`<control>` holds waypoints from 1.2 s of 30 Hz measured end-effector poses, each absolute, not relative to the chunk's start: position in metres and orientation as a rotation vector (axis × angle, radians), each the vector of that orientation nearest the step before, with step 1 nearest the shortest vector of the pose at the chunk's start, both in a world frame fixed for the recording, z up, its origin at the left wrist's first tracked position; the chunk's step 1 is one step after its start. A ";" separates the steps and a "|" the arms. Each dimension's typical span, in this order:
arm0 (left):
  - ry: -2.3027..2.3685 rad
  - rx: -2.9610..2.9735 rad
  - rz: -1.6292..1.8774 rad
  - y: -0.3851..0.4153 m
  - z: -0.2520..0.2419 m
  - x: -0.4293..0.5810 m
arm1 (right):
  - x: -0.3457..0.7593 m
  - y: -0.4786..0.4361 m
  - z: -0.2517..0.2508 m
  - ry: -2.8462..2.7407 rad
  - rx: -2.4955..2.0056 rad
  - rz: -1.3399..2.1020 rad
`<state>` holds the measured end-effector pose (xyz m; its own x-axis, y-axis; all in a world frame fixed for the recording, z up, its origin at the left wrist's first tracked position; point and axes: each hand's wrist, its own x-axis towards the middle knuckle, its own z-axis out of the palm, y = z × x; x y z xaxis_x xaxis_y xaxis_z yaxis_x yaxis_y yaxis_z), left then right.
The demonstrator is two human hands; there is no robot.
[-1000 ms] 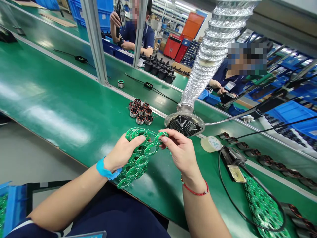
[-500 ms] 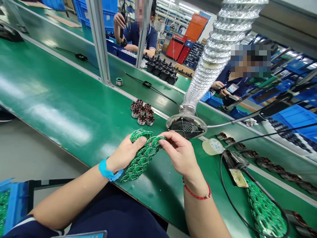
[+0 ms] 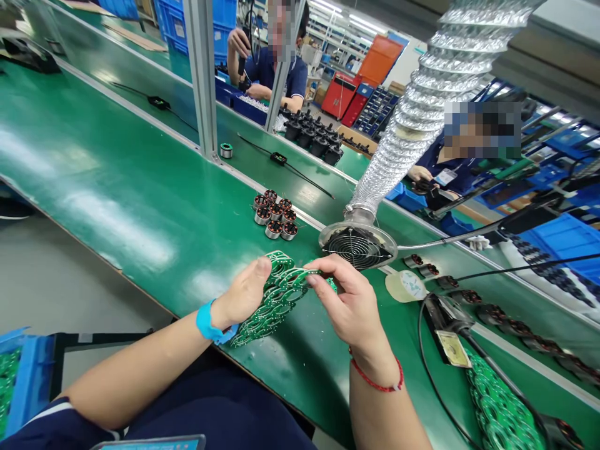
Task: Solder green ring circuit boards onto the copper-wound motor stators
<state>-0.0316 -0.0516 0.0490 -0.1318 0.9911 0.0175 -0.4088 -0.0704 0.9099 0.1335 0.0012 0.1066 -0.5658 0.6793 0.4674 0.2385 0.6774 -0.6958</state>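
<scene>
A linked sheet of green ring-shaped circuit boards (image 3: 274, 306) is held above the bench's front edge, its lower end slanting down to the left. My left hand (image 3: 244, 292) is closed on the sheet's left side, thumb on top. My right hand (image 3: 347, 300) pinches a ring at the upper right between thumb and fingers. A bit of green board shows behind the right fingers; whether it is joined to the sheet is hidden. Just beyond the hands stands a cluster of copper-wound motor stators (image 3: 275, 214).
A fume extractor hood (image 3: 359, 245) hangs close beyond my right hand. At right are a round pale tub (image 3: 405, 286), a soldering iron stand (image 3: 447, 319), more circuit boards (image 3: 504, 403) and a row of stators (image 3: 515, 328). Two co-workers sit across the bench.
The circuit board sheet has tilted and its rings look more edge-on. My left thumb has drawn back to a more upright position. The whole view has shifted slightly.
</scene>
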 end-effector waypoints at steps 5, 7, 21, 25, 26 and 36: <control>0.910 0.981 1.461 -0.049 0.053 -0.032 | 0.133 -0.002 0.108 -2.170 -0.719 0.779; 0.907 1.004 1.454 -0.049 0.056 -0.032 | 0.131 -0.002 0.109 -2.171 -0.769 0.784; 0.928 1.011 1.421 -0.046 0.064 -0.034 | 0.129 -0.005 0.115 -2.212 -0.733 0.685; 0.997 0.883 1.627 -0.038 0.057 -0.042 | 0.144 0.002 0.117 -2.053 -0.891 0.941; 0.985 0.824 1.676 -0.035 0.056 -0.044 | 0.150 0.006 0.117 -1.976 -0.951 1.029; 1.123 0.690 1.601 -0.018 0.060 -0.063 | 0.169 0.044 0.106 -1.732 -1.139 1.585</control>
